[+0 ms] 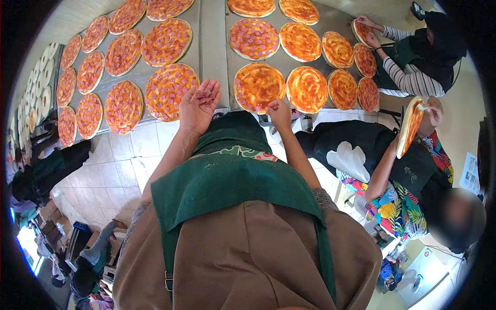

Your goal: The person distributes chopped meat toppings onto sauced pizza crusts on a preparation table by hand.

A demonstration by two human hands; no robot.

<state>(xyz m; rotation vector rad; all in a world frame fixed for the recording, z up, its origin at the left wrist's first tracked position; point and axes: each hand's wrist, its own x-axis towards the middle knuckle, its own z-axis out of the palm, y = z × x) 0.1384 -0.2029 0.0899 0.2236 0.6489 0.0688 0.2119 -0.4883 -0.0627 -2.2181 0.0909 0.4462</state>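
Observation:
My left hand [200, 106] is turned palm up, with a small heap of diced ham [205, 97] lying in the palm under loosely curled fingers. It is beside a round pizza topped with ham cubes [170, 90]. My right hand [279, 114] has its fingers pinched together at the near edge of a sauce-covered pizza [258, 87]; whatever is between the fingertips is hidden. To the right of that pizza lies another base with only sauce [307, 90]. Behind it, one more pizza [254, 39] carries ham cubes.
Rows of pizzas cover the metal table [213, 31]. At right, a co-worker in a floral sleeve [398, 214] holds up a sauced base [412, 126]. Another in striped sleeves [418, 80] reaches to a pizza at the table's far right. Pale bases [39, 85] stand far left.

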